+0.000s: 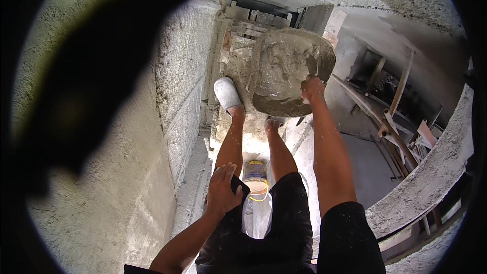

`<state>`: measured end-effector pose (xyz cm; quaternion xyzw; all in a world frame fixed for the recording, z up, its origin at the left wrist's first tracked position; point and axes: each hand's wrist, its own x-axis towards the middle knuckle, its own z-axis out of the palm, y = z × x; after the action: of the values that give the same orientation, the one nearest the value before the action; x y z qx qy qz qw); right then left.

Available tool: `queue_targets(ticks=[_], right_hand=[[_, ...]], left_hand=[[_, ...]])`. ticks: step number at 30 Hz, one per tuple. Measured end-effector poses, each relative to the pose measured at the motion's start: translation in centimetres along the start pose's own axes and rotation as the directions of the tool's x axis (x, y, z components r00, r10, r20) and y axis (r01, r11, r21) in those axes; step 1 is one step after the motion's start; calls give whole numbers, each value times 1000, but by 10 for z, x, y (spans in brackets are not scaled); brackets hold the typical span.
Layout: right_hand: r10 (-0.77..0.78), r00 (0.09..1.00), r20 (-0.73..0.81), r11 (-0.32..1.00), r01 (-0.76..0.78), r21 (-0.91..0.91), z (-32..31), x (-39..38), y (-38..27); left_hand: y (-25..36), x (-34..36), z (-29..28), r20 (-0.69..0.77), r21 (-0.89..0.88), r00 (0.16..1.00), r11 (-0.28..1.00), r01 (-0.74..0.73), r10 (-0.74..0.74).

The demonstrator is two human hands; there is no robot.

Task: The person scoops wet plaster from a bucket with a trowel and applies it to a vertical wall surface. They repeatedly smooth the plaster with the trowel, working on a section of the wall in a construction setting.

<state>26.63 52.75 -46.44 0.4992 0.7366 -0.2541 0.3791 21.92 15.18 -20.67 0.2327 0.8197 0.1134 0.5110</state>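
Round bucket (pixel 256 171) below the legs — yellow-blue label band

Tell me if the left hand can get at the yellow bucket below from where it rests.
Probably not: the left hand rests on the thigh, while the bucket sits well below between the legs, out of easy reach.

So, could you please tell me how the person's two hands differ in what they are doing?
The right hand is stretched far forward, gripping the rim of a mortar-filled pan; the left hand stays close to the body, resting on the black shorts. The right holds a load, the left holds none. Both are bare.
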Motion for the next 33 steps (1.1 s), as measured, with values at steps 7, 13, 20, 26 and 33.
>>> queue_targets(ticks=[7,13,20,26,33], right_hand=[[-292,935,-200,894,193,-405,-58,24,-16],[-284,957,56,891,285,-353,-24,1,-5],[-443,887,-130,866,385,-319,3,-17,-34],[-33,997,75,830,-14,558,50,-58,14],[288,957,-33,785,-216,581,90,8,-19]], left_hand=[[-3,-1,6,9,30,1000,1000,-3,3],[3,0,1,-25,40,999,998,-38,39],[-1,-1,8,47,31,999,999,11,-12],[9,-2,6,37,70,999,998,4,-6],[7,2,4,57,103,998,994,23,-29]])
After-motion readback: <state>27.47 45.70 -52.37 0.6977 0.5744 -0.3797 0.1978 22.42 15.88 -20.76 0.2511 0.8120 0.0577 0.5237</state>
